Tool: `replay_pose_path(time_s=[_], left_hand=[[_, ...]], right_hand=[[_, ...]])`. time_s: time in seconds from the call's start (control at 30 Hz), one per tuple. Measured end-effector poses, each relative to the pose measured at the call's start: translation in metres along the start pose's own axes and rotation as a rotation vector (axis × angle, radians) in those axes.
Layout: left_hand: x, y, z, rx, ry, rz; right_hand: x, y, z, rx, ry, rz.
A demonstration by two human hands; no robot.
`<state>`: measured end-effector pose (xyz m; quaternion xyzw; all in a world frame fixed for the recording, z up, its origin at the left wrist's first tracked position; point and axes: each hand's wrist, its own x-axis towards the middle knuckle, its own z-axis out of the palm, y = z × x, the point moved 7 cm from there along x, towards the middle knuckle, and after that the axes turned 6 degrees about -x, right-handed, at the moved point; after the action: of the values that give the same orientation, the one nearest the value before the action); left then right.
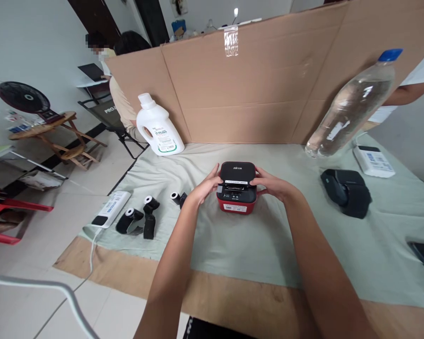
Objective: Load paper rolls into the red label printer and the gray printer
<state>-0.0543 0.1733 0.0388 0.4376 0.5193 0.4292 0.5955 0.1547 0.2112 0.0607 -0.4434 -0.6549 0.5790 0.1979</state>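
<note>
Indoors, red-black device (237, 186) on green cloth (233, 249), cardboard (240, 99) behind

Bare cloth (240, 249) leaves passage on the near side of the red-and-black device (237, 194), while a cardboard panel (240, 89) bars the far side and black straps (149, 227) obstruct the left.

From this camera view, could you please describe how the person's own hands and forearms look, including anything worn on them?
The left hand and right hand are bare, with no gloves. Both forearms are uncovered: no sleeve, watch or bracelet shows on either wrist. No cable or clear marking is visible on them; finer details are too small to tell.
</note>
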Motion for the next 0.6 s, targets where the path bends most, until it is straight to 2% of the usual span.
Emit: replay_pose_path(time_s=[0.13, 0.3, 0.43, 0.6], left_hand=[[-0.002, -0.007, -0.001, -0.058, 0.056, 0.001], [-0.005, -0.004, 0.006, -0.175, 0.006, 0.091], [-0.007, -0.008, 0.01, -0.247, 0.021, 0.116], [-0.01, -0.015, 0.015, -0.312, 0.029, 0.125]], right_hand=[[0.004, 0.007, 0.002, 0.089, -0.009, 0.062], [0.003, 0.005, 0.005, 0.149, -0.042, 0.014], [0.002, 0.015, 0.004, 0.166, -0.034, 0.017], [0.004, 0.028, 0.008, 0.217, -0.126, -0.015]])
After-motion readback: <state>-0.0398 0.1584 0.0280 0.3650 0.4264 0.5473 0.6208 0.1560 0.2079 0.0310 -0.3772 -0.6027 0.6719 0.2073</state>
